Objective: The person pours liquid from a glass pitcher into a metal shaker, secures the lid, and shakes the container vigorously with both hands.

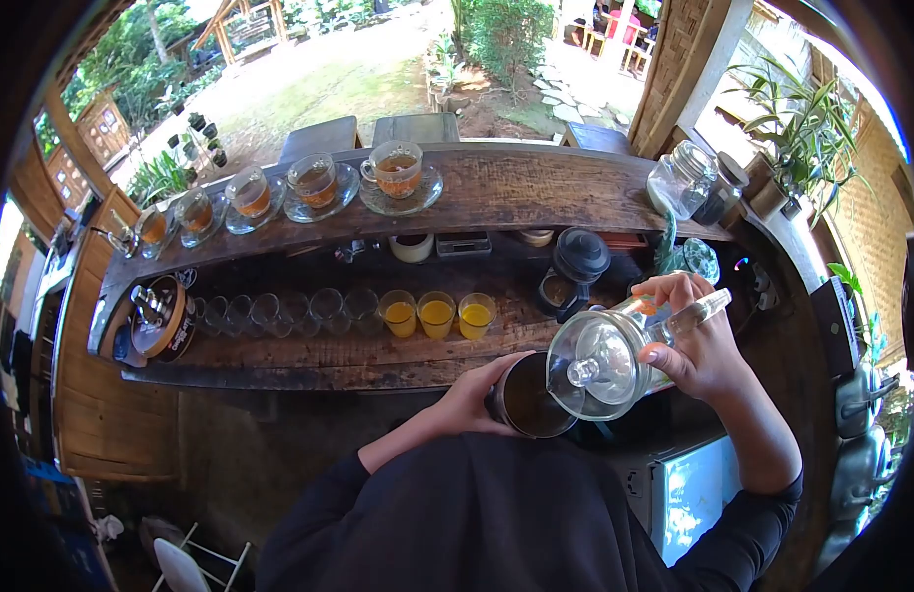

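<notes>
My left hand [474, 397] is wrapped around the side of a dark round container [529, 400], whose open mouth faces up close to my body. In my right hand [696, 340] is the handle of a clear glass teapot [600, 363], which has a knobbed glass lid. The teapot is tilted, and its near rim overlaps the container's mouth. Past my hands, on the lower counter, stand three glasses of orange drink [436, 316]. Several clear glasses [327, 311] continue that row to the left.
Several glass cups of amber drink [395, 173] sit on saucers along the raised wooden shelf [536, 183]. A French press [578, 261] stands behind the teapot. Glass jars [682, 183] and a potted plant [798, 128] are at the right. A round wooden-rimmed holder [161, 321] stands far left.
</notes>
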A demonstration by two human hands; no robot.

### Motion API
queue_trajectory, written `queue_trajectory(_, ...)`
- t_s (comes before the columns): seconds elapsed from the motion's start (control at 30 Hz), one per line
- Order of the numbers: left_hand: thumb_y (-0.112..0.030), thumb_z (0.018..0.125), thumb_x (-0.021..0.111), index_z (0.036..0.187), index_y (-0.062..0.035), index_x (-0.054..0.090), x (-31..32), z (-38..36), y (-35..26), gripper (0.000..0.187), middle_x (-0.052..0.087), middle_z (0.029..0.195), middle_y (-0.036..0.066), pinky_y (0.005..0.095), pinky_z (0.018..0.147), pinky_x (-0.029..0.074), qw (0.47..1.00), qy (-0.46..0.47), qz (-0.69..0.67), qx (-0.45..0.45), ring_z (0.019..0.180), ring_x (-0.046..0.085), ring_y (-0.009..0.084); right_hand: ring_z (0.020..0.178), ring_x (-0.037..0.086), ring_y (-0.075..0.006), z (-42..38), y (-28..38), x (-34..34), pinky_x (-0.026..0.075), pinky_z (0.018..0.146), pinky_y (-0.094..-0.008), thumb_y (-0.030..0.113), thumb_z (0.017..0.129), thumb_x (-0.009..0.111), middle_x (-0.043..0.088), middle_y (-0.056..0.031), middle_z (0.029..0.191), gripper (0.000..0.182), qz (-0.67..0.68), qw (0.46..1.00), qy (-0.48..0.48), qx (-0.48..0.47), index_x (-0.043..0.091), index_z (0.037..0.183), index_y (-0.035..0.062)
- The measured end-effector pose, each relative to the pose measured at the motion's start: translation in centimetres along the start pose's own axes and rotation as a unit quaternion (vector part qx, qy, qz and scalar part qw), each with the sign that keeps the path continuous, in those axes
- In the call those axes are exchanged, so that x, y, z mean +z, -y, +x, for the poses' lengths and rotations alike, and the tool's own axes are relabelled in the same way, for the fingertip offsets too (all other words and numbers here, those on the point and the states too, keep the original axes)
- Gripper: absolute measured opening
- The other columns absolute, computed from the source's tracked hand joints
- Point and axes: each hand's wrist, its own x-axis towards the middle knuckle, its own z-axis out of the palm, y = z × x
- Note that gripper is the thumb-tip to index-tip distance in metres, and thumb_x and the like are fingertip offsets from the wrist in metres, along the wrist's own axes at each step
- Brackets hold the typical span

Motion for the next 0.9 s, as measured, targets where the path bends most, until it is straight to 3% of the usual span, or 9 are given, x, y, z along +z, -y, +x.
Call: queue_trajectory(0.9, -0.025, 0.060, 0.086, 0.137, -0.0023, 0.032, -2.3, -0.4, -0.3, 0.097, 0.048, 0.131, 0.015, 0.0380, 0.102, 0.039, 0.999, 0.037, -0.011, -0.030, 0.121, 0.048, 0.0266, 0.084, 0.054, -0.0317, 0.5, 0.7, 1.0, 0.036, 0.083, -0.0430, 0.075, 0.072, 0.050, 0.059, -0.0148, 0.092, 0.077, 0.002, 0.999, -0.004, 0.037, 0.046, 0.094, 0.0016)
